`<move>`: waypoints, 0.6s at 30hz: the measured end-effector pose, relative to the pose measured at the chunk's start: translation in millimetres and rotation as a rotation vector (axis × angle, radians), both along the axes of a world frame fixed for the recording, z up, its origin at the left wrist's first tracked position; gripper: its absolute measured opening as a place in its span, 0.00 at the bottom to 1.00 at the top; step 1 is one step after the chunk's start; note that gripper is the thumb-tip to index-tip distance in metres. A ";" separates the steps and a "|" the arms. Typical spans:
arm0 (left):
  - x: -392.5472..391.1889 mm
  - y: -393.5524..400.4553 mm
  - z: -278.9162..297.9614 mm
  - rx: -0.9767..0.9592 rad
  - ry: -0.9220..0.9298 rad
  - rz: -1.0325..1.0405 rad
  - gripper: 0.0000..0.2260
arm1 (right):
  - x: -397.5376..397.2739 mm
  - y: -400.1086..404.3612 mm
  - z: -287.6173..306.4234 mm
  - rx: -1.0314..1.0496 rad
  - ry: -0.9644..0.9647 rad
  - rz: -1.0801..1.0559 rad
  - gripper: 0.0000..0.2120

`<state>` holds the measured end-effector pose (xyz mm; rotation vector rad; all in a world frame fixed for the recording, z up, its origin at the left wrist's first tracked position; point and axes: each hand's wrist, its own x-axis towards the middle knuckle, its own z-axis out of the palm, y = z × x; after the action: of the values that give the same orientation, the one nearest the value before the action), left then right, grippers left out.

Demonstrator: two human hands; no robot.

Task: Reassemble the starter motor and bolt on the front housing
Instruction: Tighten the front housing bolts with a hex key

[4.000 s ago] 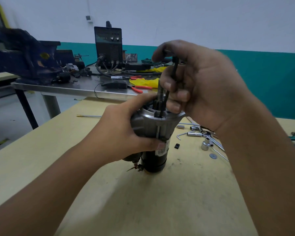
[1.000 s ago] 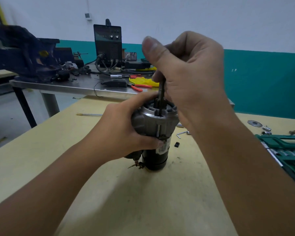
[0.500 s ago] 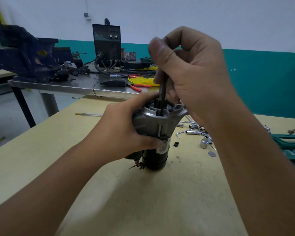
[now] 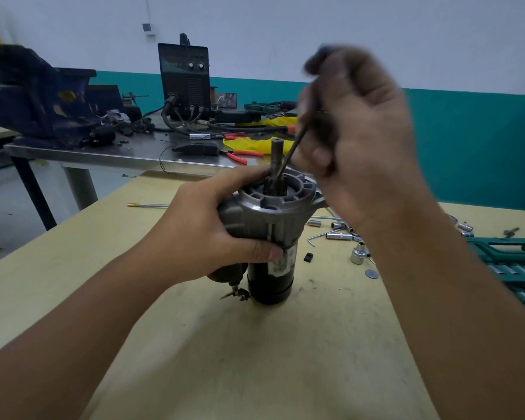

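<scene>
The starter motor [image 4: 270, 277] stands upright on the yellow table [image 4: 255, 359], black body down. Its grey front housing [image 4: 273, 207] is on top, with the shaft [image 4: 276, 153] sticking up through it. My left hand [image 4: 212, 231] grips the housing from the left side. My right hand [image 4: 355, 137], blurred, is above and right of the housing. Its fingers curl round a thin dark hex key [image 4: 291, 153], whose lower end slants down into the housing beside the shaft.
Sockets [image 4: 358, 253], a hex key [image 4: 315, 237] and a washer [image 4: 371, 273] lie on the table right of the motor. A green socket case [image 4: 512, 268] sits at the right edge. Behind stands a steel bench [image 4: 119, 159] with a vise [image 4: 34, 98], a welder [image 4: 184, 77] and pliers [image 4: 237, 154].
My right hand has swung to the right and up with the hex key, tilting it and uncovering the shaft. My left hand keeps the same grip on the housing.
</scene>
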<state>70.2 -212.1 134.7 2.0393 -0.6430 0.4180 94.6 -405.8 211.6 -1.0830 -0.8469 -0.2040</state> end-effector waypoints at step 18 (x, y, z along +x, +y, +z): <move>-3.7 24.0 11.5 -0.015 0.008 -0.247 0.40 | 0.5 12.8 -19.5 -0.108 0.203 -0.271 0.13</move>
<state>66.5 -188.1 146.3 1.9167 -0.8723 0.2687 95.1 -393.0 192.0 -1.2956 -0.5332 -0.2720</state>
